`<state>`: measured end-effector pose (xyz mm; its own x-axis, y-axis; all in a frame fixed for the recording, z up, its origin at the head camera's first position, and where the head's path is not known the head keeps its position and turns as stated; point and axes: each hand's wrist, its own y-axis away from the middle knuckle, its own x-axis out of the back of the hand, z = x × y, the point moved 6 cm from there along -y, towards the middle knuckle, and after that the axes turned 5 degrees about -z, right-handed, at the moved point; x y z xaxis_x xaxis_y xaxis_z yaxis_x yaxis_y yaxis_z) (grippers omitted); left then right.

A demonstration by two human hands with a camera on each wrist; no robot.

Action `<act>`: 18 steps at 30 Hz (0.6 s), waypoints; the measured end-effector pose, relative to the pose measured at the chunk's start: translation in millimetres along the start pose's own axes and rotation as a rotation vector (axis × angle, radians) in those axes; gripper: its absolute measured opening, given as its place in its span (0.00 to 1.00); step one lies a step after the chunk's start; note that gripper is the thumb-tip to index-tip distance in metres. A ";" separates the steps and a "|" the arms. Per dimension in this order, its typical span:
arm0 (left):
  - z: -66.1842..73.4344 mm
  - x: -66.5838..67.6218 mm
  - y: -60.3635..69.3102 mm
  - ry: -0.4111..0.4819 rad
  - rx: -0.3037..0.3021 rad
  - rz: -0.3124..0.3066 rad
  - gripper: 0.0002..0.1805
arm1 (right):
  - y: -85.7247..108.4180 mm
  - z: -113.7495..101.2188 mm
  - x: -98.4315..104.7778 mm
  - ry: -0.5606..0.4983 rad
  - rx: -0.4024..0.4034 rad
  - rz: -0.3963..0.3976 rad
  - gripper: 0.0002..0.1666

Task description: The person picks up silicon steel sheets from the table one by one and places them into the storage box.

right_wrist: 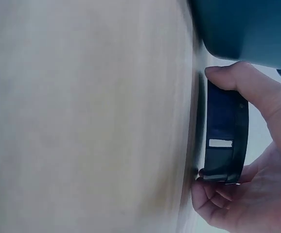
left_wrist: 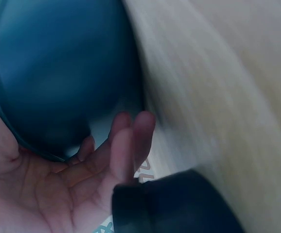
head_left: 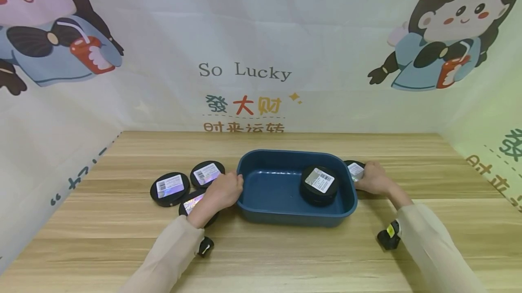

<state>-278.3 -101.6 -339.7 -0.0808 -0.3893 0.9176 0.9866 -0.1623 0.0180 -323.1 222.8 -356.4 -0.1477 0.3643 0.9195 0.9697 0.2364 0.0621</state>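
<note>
A dark blue rectangular plastic basin stands mid-table. My left hand is at its left end, thumb and fingers gripping the rim, as the left wrist view of that hand shows. Inside the basin, toward its right end, sits a black round case with a white and silvery label, apparently stacked on another. Just right of the basin, my right hand holds another flat black round case between thumb and fingers, close to the tabletop. Its label shows in the head view, partly covered by the hand.
Left of the basin lie three more labelled black cases: one far left, one behind, and one in front, partly under my left wrist. The wooden table meets a printed cloth backdrop at the back and sides.
</note>
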 end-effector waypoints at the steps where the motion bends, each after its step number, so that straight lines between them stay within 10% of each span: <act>1: -0.1 -0.1 -0.1 0.000 0.001 -0.001 0.17 | 0.6 0.1 0.3 -0.018 0.004 0.011 0.23; 11: 0.3 -0.2 0.0 -0.002 0.007 -0.017 0.17 | 11.0 7.4 3.9 -0.172 -0.031 0.044 0.42; 18: -0.8 -0.2 0.0 0.004 0.023 -0.023 0.18 | 18.1 9.9 10.8 -0.198 -0.007 0.088 0.38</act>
<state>-278.4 -102.2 -340.2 -0.1039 -0.3896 0.9151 0.9875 -0.1499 0.0483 -309.0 239.9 -349.1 -0.0970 0.5531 0.8274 0.9818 0.1898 -0.0118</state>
